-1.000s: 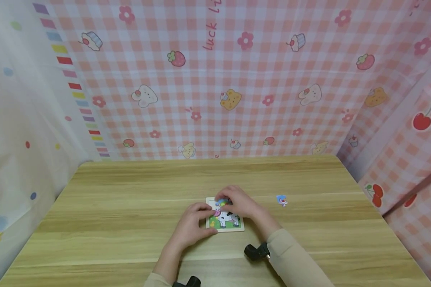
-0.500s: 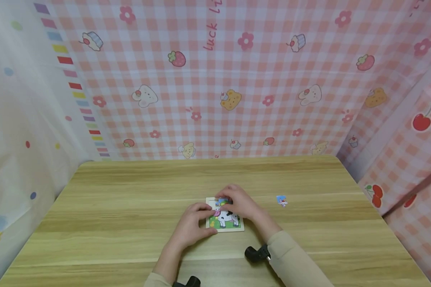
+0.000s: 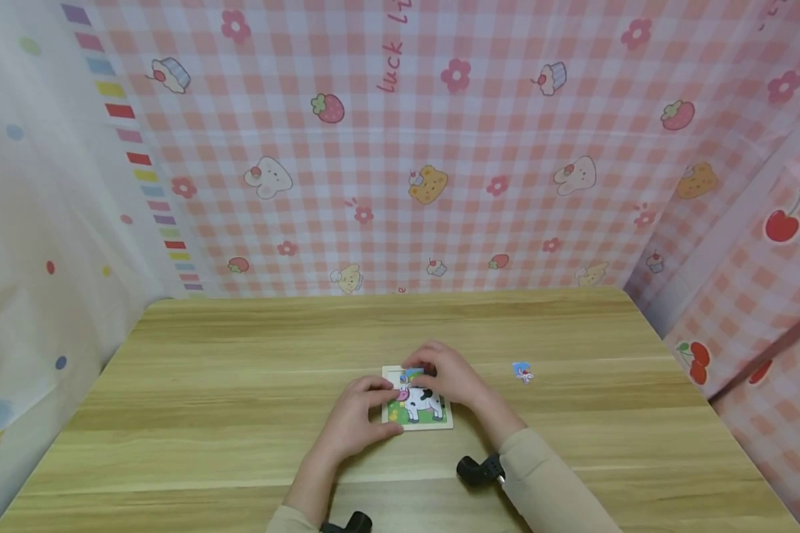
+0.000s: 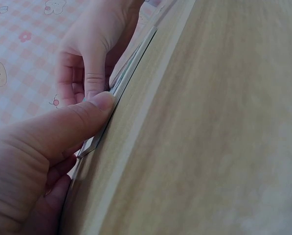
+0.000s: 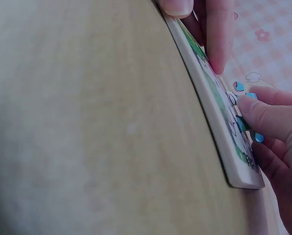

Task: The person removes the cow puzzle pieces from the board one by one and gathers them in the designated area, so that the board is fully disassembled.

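Observation:
A small jigsaw board (image 3: 433,426) with a cow picture lies flat on the table. My left hand (image 3: 356,414) holds it at the left, the thumb on the near edge and the fingers over the left side. At the board's upper part, my right hand (image 3: 452,379) pinches a blue-edged puzzle piece (image 5: 258,137) between thumb and fingers. In the right wrist view this piece is tilted and stands partly above the board; whether it touches is unclear. Pale bare backing shows at the board's upper left corner. The right fingers hide part of the upper right.
A loose blue puzzle piece (image 3: 523,372) lies to the right of the board. The wooden table (image 3: 240,385) ends at a pink checked curtain (image 3: 400,222) behind. A black wrist camera (image 3: 478,470) sits by the right sleeve.
My right hand has shifted slightly to the right, and the puzzle piece it pinches has moved a little with it. The left hand and the board look unmoved.

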`<state>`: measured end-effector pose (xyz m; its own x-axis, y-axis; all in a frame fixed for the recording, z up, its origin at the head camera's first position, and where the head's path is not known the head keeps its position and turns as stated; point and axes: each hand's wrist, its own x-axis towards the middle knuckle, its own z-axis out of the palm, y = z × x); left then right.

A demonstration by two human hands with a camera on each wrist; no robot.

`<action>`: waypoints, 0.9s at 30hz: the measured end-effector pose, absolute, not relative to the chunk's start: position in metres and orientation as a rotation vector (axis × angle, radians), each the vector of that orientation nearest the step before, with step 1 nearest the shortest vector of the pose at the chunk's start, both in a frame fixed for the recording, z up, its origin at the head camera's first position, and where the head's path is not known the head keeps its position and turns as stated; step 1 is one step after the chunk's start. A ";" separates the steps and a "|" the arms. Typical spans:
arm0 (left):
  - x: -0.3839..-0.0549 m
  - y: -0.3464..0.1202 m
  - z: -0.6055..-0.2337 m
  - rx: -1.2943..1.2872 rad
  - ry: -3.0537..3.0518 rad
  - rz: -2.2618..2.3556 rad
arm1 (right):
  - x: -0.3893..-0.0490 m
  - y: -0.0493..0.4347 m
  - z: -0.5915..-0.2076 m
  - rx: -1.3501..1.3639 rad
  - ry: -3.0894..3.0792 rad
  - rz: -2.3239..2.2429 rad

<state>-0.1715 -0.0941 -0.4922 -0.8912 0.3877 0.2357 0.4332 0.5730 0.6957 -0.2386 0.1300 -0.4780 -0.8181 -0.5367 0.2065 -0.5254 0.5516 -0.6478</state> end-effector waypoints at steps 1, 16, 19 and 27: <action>-0.172 -0.094 -0.492 -0.712 -2.738 -1.238 | -0.238 0.130 -0.478 -0.936 2.749 -1.149; -0.171 -0.093 -0.492 -0.724 -2.729 -1.198 | -0.227 0.144 -0.477 -0.844 2.643 -1.440; -0.172 -0.093 -0.493 -0.724 -2.727 -1.192 | -0.224 0.153 -0.476 -0.823 2.654 -1.450; -0.172 -0.093 -0.494 -0.713 -2.721 -1.192 | -0.218 0.182 -0.478 -0.798 2.694 -1.473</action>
<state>-0.1718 -0.0926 -0.4944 -0.8874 0.3813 0.2591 0.4489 0.5871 0.6737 -0.2184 0.1822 -0.4782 -0.8731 -0.4126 0.2597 -0.4413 0.4426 -0.7806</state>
